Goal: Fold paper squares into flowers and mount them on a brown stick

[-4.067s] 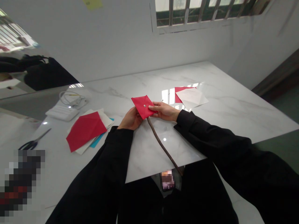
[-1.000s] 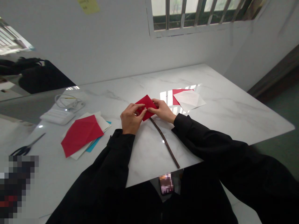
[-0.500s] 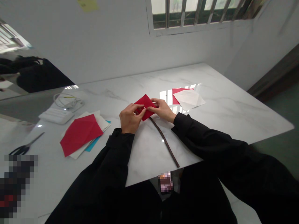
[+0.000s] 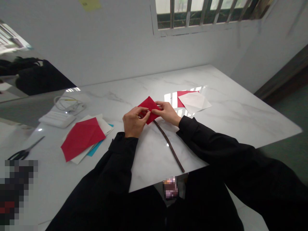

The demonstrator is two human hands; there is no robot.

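Note:
A small folded red paper [image 4: 148,105] lies at the middle of the white marble table [image 4: 231,112], joined to the top end of a thin brown stick [image 4: 169,146] that runs toward me. My left hand [image 4: 133,122] pinches the paper's near left side with curled fingers. My right hand [image 4: 166,113] pinches its right side, thumb and forefinger meeting at a small metal pin in the centre. Both hands rest on the tabletop.
A stack of red, white and blue sheets [image 4: 83,137] lies to the left, with scissors [image 4: 22,151] further left. A white box with a coiled cable [image 4: 59,116] sits behind them. A red and a white sheet [image 4: 193,101] lie to the right.
Four seconds ago the paper and stick were lifted off the table; now they lie on it. In the last second the hands barely moved.

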